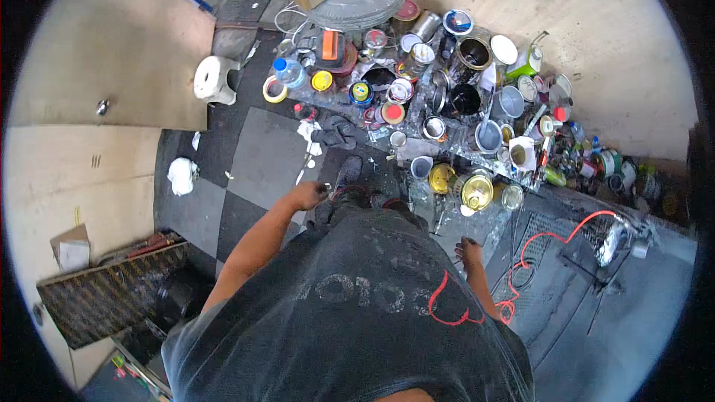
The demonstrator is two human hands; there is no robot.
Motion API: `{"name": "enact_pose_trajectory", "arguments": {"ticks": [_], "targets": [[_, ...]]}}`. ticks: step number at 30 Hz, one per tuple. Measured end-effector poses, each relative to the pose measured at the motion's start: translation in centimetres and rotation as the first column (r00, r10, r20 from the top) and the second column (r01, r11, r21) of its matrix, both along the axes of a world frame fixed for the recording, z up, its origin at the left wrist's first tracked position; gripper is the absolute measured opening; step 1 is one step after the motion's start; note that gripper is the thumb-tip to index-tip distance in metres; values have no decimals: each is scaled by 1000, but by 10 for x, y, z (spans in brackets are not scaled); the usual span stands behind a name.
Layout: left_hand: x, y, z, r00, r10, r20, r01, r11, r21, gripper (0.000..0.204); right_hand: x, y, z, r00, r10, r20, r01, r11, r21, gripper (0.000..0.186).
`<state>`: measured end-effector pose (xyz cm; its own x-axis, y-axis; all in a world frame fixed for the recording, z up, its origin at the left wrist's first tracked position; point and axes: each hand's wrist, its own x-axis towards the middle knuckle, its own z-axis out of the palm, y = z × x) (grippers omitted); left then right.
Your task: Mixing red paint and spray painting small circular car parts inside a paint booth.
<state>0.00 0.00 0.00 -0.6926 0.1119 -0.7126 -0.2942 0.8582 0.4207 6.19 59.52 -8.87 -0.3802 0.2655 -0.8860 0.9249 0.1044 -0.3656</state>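
Note:
My left hand [309, 195] is out in front of my left side, above the checkered floor, with its fingers curled closed. A small pale bit shows at its fingertips, too small to name. Lower on the other side, my right hand [469, 251] hangs beside my body with dark, bent fingers. Something pale shows under it, mostly hidden by the hand and shirt. Nearest to the right hand are an open gold can [477, 192] and a second gold tin [442, 178]. A white rag [310, 136] and a dark cloth [337, 132] lie beyond my left hand.
Paint cans and cups crowd the floor ahead, among them a black-filled bucket [465, 99]. A white stool [216, 80] stands at left, near a crumpled white cloth [182, 176]. A red hose [555, 235] loops across the right-hand floor. A tire [359, 1] lies at the back.

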Motion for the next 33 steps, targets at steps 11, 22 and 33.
{"name": "enact_pose_trajectory", "arguments": {"ticks": [11, 22, 33], "targets": [[-99, -61, -26, 968, -173, -180, 196, 973, 119, 33, 7, -185, 83, 961, 209, -181, -217, 976, -24, 35], [-244, 43, 52, 549, -274, -790, 582, 803, 126, 31, 70, -220, 108, 962, -140, -234, 148, 989, 18, 28], [-345, 101, 25, 211, -742, -636, 801, 505, -323, 41, 234, -274, 21, 875, -401, -270, 431, 900, 60, 27]]}}
